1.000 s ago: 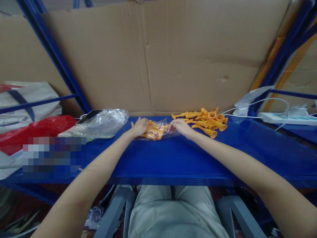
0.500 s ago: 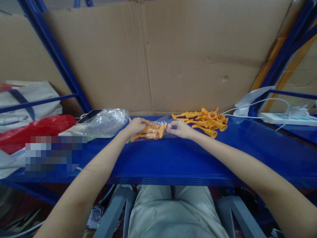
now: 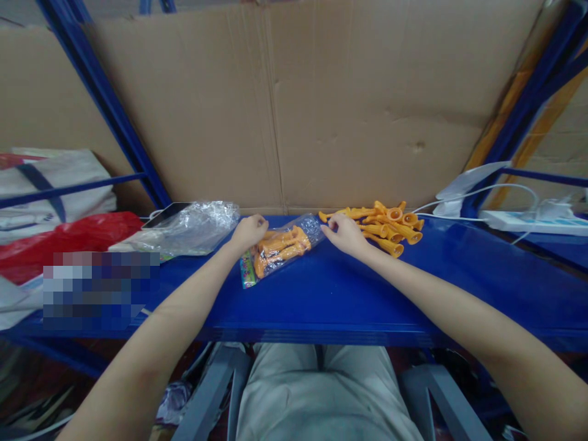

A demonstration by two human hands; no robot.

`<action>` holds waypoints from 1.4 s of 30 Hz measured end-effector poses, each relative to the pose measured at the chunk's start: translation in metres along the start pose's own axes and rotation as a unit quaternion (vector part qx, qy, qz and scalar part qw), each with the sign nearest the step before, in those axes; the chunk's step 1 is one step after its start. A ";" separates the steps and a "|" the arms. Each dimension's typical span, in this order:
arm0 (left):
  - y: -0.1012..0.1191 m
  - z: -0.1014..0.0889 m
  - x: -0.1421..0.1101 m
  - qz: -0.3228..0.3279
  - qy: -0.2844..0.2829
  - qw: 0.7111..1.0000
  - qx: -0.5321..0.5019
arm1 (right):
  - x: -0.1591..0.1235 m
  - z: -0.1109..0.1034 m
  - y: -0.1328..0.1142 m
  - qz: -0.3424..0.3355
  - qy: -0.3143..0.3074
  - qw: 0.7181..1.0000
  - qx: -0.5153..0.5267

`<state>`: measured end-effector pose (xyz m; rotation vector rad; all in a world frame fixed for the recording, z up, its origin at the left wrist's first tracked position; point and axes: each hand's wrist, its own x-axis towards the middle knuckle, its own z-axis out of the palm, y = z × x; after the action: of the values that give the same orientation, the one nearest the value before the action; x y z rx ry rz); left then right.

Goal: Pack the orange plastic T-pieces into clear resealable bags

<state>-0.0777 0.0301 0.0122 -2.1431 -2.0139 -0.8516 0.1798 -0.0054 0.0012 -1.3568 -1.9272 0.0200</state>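
On the blue shelf in front of me lies a clear plastic bag [image 3: 313, 228] with several orange horn-shaped plastic pieces [image 3: 280, 248] inside. A colourful printed card [image 3: 248, 271] shows at its lower left end. My left hand [image 3: 250, 233] is at the bag's upper left side, fingers loosely bent and slightly apart, with nothing visible in them. Close to the bag's right end, my right hand [image 3: 343, 234] has its thumb and forefinger apart and holds nothing visible. It partly covers the left side of a pile of loose orange horn-shaped pieces [image 3: 388, 226].
More clear plastic bags [image 3: 197, 226] lie to the left, over a dark flat object. Beyond them are a red plastic bag [image 3: 105, 236] and a white bag [image 3: 59, 190]. Cardboard [image 3: 321, 110] stands behind the shelf. A white power strip [image 3: 537, 223] and cables are at the right.
The filled bag has turned and its left end has come nearer to me, showing the printed card. Both hands have come off the bag; my right hand has moved slightly right.
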 end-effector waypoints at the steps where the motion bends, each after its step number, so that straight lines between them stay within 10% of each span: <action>1: -0.001 -0.001 0.001 -0.005 0.001 1.000 0.002 | 0.000 0.000 0.000 0.016 -0.032 0.999 0.007; 5: 0.001 -0.006 0.001 -0.052 -0.055 0.996 -0.047 | 0.001 0.006 0.005 0.075 -0.138 0.984 0.088; 13: 0.010 -0.002 -0.006 -0.142 -0.174 0.937 -0.269 | 0.006 0.025 0.006 0.154 -0.103 0.960 0.212; 18: 0.008 0.000 -0.008 -0.176 -0.271 0.876 -0.358 | 0.005 0.024 0.003 0.226 -0.104 0.893 0.375; 25: 0.014 0.013 -0.008 -0.163 -0.202 0.838 -0.479 | 0.001 0.022 0.008 0.290 -0.093 0.795 0.525; 42: 0.020 0.020 -0.012 -0.197 -0.173 0.714 -0.650 | -0.001 0.017 0.008 0.306 -0.090 0.776 0.543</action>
<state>-0.0517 0.0249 -0.0038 -2.4381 -2.3762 -2.8109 0.1765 0.0043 -0.0151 -1.0467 -1.0913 1.3978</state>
